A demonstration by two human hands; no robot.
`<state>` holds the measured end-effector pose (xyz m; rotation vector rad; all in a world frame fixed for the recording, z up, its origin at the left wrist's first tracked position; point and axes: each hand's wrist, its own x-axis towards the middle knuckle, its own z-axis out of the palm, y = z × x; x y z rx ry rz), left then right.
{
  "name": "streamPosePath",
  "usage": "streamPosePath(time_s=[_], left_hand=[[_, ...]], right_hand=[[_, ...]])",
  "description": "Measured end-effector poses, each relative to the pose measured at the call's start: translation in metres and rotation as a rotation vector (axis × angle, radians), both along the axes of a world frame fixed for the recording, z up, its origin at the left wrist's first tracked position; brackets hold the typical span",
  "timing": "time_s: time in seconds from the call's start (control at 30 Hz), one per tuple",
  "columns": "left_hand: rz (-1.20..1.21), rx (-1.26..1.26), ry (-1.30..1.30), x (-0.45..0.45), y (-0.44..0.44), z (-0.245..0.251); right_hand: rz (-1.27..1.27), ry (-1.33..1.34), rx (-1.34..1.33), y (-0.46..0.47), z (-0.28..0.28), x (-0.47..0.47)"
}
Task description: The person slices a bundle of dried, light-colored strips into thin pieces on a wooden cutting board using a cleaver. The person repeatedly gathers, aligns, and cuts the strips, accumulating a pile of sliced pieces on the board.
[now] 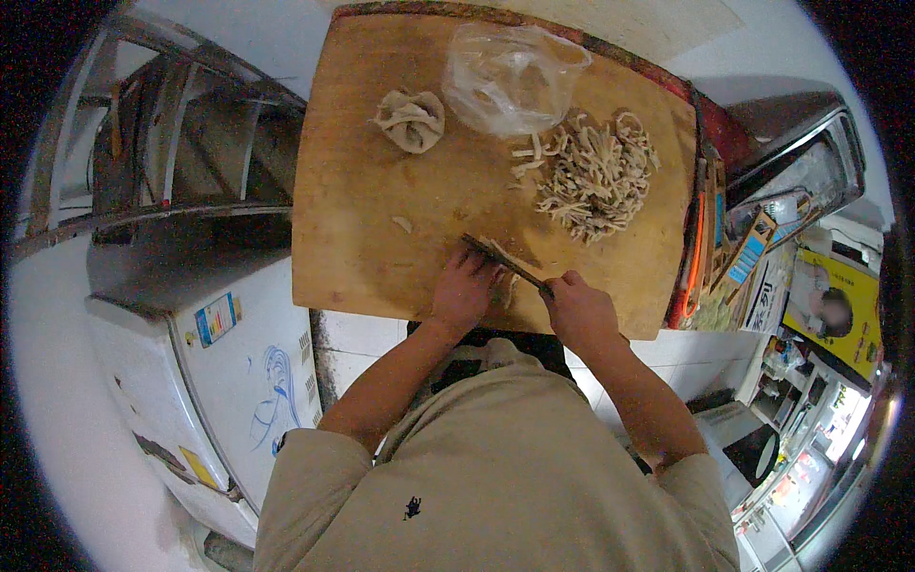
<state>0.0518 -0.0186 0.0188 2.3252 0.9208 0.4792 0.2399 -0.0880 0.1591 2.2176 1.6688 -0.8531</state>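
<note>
My right hand grips the handle of a kitchen knife, its blade slanting up and left across the wooden cutting board. Curled fingers of my left hand press down right beside the blade; what lies under them is hidden. A thin pale slice lies along the blade's far side, and another pale piece shows between my hands. Farther right is a heap of pale cut strips, perhaps tripe or meat. A whole folded piece of similar food sits at the back left.
A clear plastic bag lies at the board's back edge. One small scrap is left of my hands. A white refrigerator stands to the left. Beyond the board's right edge are an orange-handled tool and cardboard pieces.
</note>
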Motion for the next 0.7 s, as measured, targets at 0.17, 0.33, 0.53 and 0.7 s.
streamPosePath(time_s=[0.17,0.33,0.53,0.7], left_hand=[[-0.061,0.083,0.111,0.001,-0.003,0.001],[-0.062,0.074,0.082,0.003,0.004,0.012],[-0.124,0.112,0.152,-0.004,0.0,-0.002],[-0.146,0.116,0.219,-0.004,0.001,0.011]], right_hand=[[-0.013,-0.052,0.024,0.01,-0.033,-0.012],[-0.062,0.018,0.075,0.019,-0.028,-0.009],[-0.004,0.016,-0.035,0.002,0.005,-0.003],[-0.031,-0.006,0.012,0.004,-0.026,-0.009]])
